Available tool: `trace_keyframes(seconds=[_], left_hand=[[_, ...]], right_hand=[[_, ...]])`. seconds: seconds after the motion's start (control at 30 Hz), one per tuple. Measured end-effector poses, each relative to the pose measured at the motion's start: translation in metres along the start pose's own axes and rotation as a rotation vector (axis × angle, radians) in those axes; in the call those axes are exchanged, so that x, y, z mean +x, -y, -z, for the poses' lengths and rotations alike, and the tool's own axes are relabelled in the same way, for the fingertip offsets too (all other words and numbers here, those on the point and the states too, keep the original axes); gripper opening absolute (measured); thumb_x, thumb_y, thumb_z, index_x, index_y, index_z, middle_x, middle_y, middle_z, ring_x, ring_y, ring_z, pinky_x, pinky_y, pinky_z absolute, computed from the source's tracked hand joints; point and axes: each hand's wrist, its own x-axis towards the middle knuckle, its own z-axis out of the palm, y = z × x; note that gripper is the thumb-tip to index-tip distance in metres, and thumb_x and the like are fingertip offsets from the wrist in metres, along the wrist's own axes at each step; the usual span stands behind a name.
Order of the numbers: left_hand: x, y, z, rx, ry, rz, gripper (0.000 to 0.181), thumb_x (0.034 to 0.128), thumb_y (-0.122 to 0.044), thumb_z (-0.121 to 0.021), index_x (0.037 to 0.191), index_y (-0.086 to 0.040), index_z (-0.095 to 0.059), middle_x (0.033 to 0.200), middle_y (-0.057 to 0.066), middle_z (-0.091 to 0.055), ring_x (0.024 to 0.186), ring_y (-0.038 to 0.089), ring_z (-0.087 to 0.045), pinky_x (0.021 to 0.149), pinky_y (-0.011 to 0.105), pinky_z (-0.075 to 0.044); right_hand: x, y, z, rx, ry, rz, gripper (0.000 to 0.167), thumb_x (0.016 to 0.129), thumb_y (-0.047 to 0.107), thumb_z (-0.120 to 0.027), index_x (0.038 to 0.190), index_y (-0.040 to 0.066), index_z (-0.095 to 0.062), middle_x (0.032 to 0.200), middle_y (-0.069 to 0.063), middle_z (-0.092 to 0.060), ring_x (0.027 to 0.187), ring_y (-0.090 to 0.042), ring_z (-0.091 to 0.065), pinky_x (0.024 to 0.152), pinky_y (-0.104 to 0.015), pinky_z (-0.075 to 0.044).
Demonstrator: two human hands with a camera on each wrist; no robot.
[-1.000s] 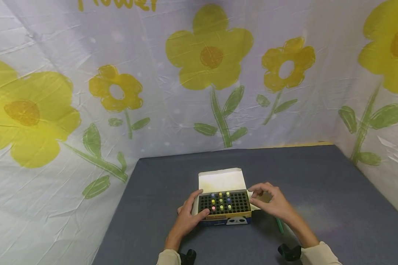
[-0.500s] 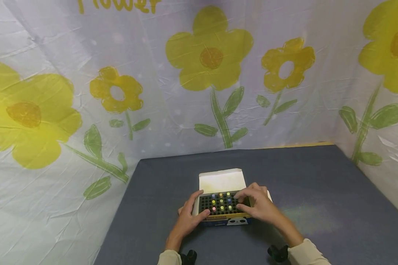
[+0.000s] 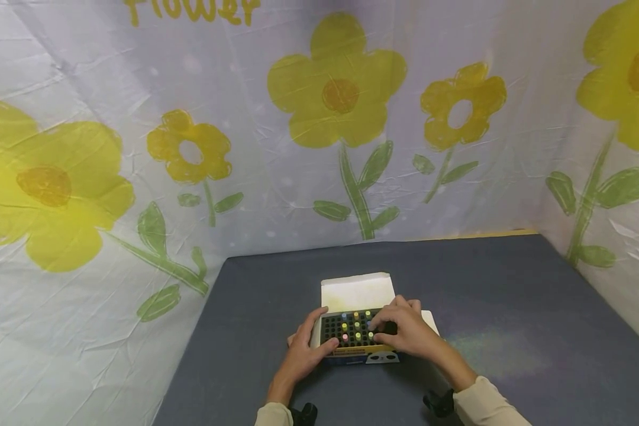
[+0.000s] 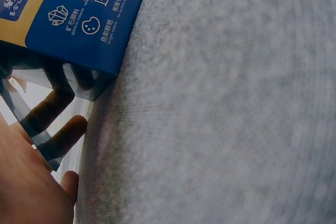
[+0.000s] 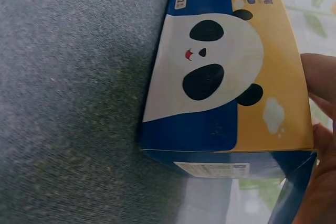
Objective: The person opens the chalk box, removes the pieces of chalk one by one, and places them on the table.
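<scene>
An open yellow and blue box with a panda print holds a dark grid of holes with several coloured sticks standing in it. My left hand grips its left end, thumb at the front edge and fingers towards the back; part of this hand shows beside the blue box side in the left wrist view. Bent over the grid's right part is my right hand, thumb and index tips close to the rightmost sticks. Whether they pinch one cannot be told. The right wrist view shows this hand behind the box.
The box's white lid lies folded back behind it, and a white side flap extends right, partly behind the right hand. A dark grey table lies beneath. Behind it hangs a sheet printed with yellow flowers.
My right hand has moved left from beside the box to over its grid. A green piece seen below that hand earlier is out of sight. The left hand keeps its grip.
</scene>
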Motion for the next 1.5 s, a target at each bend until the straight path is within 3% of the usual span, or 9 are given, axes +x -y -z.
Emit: trace_keyframes(seconds=[0.13, 0.3, 0.67, 0.87, 1.0, 1.3, 1.5], left_hand=[[-0.0002, -0.0004, 0.0002, -0.012, 0.004, -0.004, 0.070, 0.0881, -0.049, -0.074, 0.149, -0.052, -0.040, 0.153, -0.001, -0.051, 0.135, 0.034, -0.043, 0.099, 0.064, -0.026], [0.0000, -0.0008, 0.0004, -0.014, 0.006, -0.009, 0.070, 0.0879, -0.048, -0.075, 0.149, -0.051, -0.041, 0.148, -0.001, -0.055, 0.131, 0.031, -0.047, 0.100, 0.061, -0.024], [0.0004, -0.0001, 0.0002, 0.003, 0.001, 0.004, 0.070, 0.0875, -0.049, -0.074, 0.149, -0.052, -0.041, 0.144, 0.000, -0.057, 0.124, 0.027, -0.049, 0.097, 0.055, -0.026], [0.0000, -0.0007, 0.0007, 0.003, 0.012, -0.005, 0.069, 0.0890, -0.048, -0.074, 0.150, -0.050, -0.040, 0.148, 0.000, -0.054, 0.126, 0.029, -0.048, 0.096, 0.055, -0.026], [0.0002, -0.0017, 0.0007, -0.006, 0.003, 0.013, 0.069, 0.0883, -0.049, -0.074, 0.149, -0.051, -0.041, 0.143, 0.001, -0.057, 0.122, 0.028, -0.046, 0.094, 0.053, -0.028], [0.0016, -0.0031, -0.0012, -0.004, -0.013, 0.018, 0.069, 0.0870, -0.050, -0.075, 0.148, -0.051, -0.042, 0.150, 0.003, -0.053, 0.127, 0.029, -0.050, 0.098, 0.057, -0.023], [0.0004, -0.0022, -0.0008, -0.004, -0.011, 0.019, 0.069, 0.0872, -0.049, -0.075, 0.148, -0.051, -0.042, 0.145, 0.002, -0.056, 0.125, 0.028, -0.049, 0.097, 0.058, -0.026]], right_hand=[[0.0036, 0.0014, 0.0020, -0.038, 0.034, 0.015, 0.018, 0.082, 0.016, -0.084, 0.097, 0.024, -0.080, 0.091, 0.010, -0.072, 0.082, -0.005, -0.032, 0.081, -0.043, -0.012], [0.0068, 0.0038, 0.0046, -0.061, 0.072, 0.032, 0.018, 0.082, 0.017, -0.085, 0.096, 0.027, -0.080, 0.085, 0.011, -0.069, 0.080, -0.004, -0.031, 0.080, -0.044, -0.012], [0.0075, 0.0040, 0.0037, -0.038, 0.087, -0.012, 0.018, 0.082, 0.017, -0.084, 0.096, 0.028, -0.080, 0.091, 0.012, -0.072, 0.081, -0.005, -0.033, 0.081, -0.044, -0.012], [0.0054, 0.0042, 0.0013, 0.020, 0.059, -0.014, 0.018, 0.084, 0.015, -0.082, 0.098, 0.026, -0.079, 0.095, 0.011, -0.073, 0.080, -0.009, -0.035, 0.080, -0.045, -0.008], [0.0056, 0.0046, 0.0014, 0.050, 0.045, 0.009, 0.017, 0.087, 0.016, -0.080, 0.100, 0.026, -0.078, 0.097, 0.012, -0.072, 0.080, -0.011, -0.039, 0.081, -0.045, -0.008], [0.0011, 0.0041, 0.0000, 0.073, -0.022, 0.059, 0.018, 0.092, 0.017, -0.076, 0.110, 0.020, -0.074, 0.092, 0.015, -0.070, 0.086, -0.005, -0.054, 0.087, -0.045, -0.021], [-0.0021, 0.0012, -0.0041, 0.079, -0.119, 0.094, 0.019, 0.092, 0.014, -0.075, 0.111, 0.017, -0.073, 0.089, 0.016, -0.071, 0.086, -0.007, -0.060, 0.089, -0.041, -0.024]])
